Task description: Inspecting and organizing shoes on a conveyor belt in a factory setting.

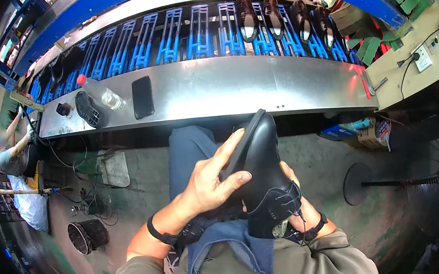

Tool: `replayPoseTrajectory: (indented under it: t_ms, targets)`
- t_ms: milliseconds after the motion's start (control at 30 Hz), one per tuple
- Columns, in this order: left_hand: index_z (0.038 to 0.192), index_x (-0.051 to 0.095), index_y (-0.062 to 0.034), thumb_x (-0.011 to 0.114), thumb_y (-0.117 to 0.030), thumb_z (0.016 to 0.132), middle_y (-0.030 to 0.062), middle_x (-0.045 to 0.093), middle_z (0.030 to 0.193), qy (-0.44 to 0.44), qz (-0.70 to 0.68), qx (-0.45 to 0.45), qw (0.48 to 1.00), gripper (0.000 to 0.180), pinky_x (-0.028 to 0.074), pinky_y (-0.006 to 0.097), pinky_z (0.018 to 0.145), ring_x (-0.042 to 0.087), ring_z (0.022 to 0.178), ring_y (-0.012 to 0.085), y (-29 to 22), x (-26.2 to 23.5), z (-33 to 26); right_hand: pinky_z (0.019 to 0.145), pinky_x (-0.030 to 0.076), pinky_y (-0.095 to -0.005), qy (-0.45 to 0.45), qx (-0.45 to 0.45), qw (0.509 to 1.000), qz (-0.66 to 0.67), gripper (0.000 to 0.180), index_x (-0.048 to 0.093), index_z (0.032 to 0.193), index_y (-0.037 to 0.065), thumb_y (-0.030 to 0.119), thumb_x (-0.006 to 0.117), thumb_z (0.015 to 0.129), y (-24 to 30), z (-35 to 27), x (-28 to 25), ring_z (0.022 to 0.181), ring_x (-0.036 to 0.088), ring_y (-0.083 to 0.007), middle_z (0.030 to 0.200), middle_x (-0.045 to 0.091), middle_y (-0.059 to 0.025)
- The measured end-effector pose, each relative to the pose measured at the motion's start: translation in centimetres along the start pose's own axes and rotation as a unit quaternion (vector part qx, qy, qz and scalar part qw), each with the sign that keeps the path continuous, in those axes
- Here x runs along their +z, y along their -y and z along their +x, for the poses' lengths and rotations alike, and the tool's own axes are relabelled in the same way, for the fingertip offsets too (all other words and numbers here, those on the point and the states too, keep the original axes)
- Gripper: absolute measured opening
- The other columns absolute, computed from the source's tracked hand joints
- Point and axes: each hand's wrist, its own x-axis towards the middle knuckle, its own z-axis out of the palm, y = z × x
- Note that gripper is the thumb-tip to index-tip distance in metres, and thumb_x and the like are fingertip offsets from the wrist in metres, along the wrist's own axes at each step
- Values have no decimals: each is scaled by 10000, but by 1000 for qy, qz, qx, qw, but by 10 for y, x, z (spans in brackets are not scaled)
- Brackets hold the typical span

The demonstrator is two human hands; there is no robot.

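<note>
A black leather lace-up shoe [262, 159] is held up over my lap, toe pointing away from me and its sole turned to the left. My left hand [216, 177] is against the sole side, fingers stretched along the sole edge and thumb over the near part. On the other side, my right hand [297, 203] wraps round the shoe near the laces; most of its fingers are hidden behind the upper.
Across the front runs a metal ledge [214, 89] carrying a phone [143, 97], a plastic bottle [102, 93] and a black sole [87, 109]. Behind it, several dark shoes [273, 16] sit on a blue-slatted conveyor [169, 38]. A bucket [88, 236] stands left; a co-worker [15, 153] works beyond.
</note>
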Motion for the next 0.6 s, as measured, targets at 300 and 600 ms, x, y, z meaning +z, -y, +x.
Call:
replayPoseTrajectory:
  t_ms: [300,600]
  targets:
    - [1511,381,16,691,-249,959,236,568,1396,16,-2,24,1000,686,509,358,991,637,1203,300,9,-4,6,510,611,-443,-95,-33,993,-56,553,564,1171,-74,449,431,1047,0,9,27,602,687,-382,847,673,-265]
    - [1502,358,53,866,-294,773,288,564,1371,-21,43,117,992,953,597,397,804,728,926,389,5,-1,1,1014,553,-442,-67,-82,858,-503,743,434,1458,-38,498,594,969,4,19,22,1196,633,-344,1382,572,-225]
